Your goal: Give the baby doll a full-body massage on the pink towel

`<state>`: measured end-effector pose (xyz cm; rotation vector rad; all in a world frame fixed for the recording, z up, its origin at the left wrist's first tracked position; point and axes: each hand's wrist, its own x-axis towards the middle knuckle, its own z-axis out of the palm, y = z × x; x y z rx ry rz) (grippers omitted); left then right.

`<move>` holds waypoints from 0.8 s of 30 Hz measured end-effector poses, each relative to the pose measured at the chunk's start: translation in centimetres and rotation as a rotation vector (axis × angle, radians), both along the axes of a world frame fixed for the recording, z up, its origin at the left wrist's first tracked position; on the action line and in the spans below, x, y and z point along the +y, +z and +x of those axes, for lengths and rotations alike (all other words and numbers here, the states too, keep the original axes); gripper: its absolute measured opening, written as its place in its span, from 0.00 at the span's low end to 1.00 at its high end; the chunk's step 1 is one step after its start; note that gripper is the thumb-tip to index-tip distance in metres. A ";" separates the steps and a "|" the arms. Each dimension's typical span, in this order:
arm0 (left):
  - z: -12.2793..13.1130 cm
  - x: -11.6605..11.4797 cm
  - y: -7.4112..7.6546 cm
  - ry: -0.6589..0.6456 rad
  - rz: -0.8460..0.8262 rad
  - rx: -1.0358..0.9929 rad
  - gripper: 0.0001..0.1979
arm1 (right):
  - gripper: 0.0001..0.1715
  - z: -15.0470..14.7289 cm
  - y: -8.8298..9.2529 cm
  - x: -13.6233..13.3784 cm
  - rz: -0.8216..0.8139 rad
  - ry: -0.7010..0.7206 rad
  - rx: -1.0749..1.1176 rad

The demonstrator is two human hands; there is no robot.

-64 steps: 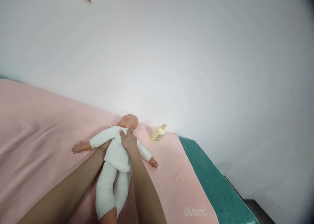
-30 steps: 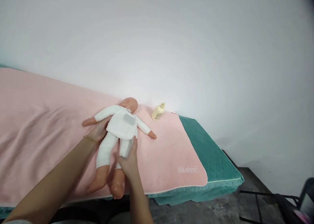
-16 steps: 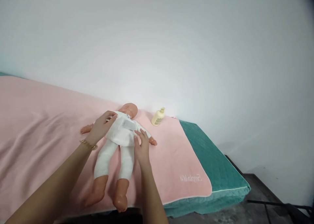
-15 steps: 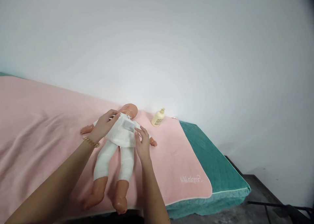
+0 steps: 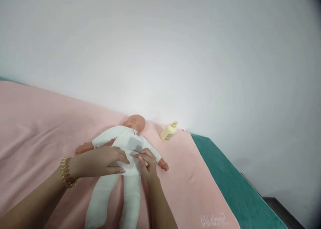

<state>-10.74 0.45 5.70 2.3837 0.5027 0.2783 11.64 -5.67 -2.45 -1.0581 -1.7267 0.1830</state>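
A baby doll [image 5: 127, 142] in white clothes lies on its back, its bare head [image 5: 136, 122] towards the wall. My left hand [image 5: 110, 160], with a beaded bracelet [image 5: 65, 172] at the wrist, rests across the doll's belly, fingers apart and pointing right. From the right, my right hand [image 5: 148, 163] touches the doll's lower chest with index finger stretched out and thumb apart from it. Neither hand shows anything held. Above the fingers, a grey patch [image 5: 135, 143] marks the front of the shirt. The doll's feet lie outside the picture.
A pale yellow pump bottle [image 5: 168, 132] stands right of the doll's head, near the white wall [image 5: 160, 48]. Under the doll spreads a pink blanket [image 5: 190, 182], wrinkled at left. Beyond its right edge shows a green mattress [image 5: 225, 175].
Both hands have come down from the doll's upper chest to its belly and closer together. The doll's sleeves now show fully. The camera view has shifted, so the doll's feet have left the picture.
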 end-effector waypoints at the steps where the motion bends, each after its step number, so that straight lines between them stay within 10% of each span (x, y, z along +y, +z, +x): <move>1: 0.0 0.2 -0.1 -0.006 -0.010 0.021 0.16 | 0.23 0.0 0.2 -0.2 -0.003 0.021 -0.015; 24: 0.6 1.7 -3.1 -0.021 -0.016 0.100 0.17 | 0.19 1.1 -0.1 -0.1 -0.547 0.195 0.075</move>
